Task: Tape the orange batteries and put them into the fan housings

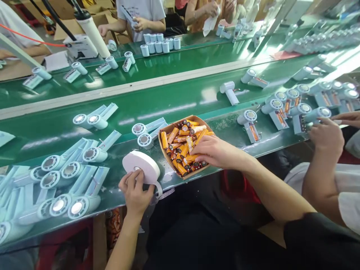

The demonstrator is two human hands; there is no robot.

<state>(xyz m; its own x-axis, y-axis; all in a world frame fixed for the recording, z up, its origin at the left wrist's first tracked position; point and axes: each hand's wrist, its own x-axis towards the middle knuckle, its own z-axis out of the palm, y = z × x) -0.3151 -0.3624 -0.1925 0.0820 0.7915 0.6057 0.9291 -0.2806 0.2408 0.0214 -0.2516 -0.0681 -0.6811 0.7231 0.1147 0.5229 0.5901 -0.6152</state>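
Left of the box [197,173], the left hand [137,195] grips the tape roll [146,165]; the right hand [222,153] curls over batteries [177,165], grip unclear. They look light, stiff; pinch mid-body.

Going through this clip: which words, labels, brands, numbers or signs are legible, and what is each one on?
No text here is legible.
White shirt across the belt: print, too blurred to read.
White boxy device: faint marks, too small to read.
Orange cells: any print is too small to read.
Tape roll: no lettering visible.
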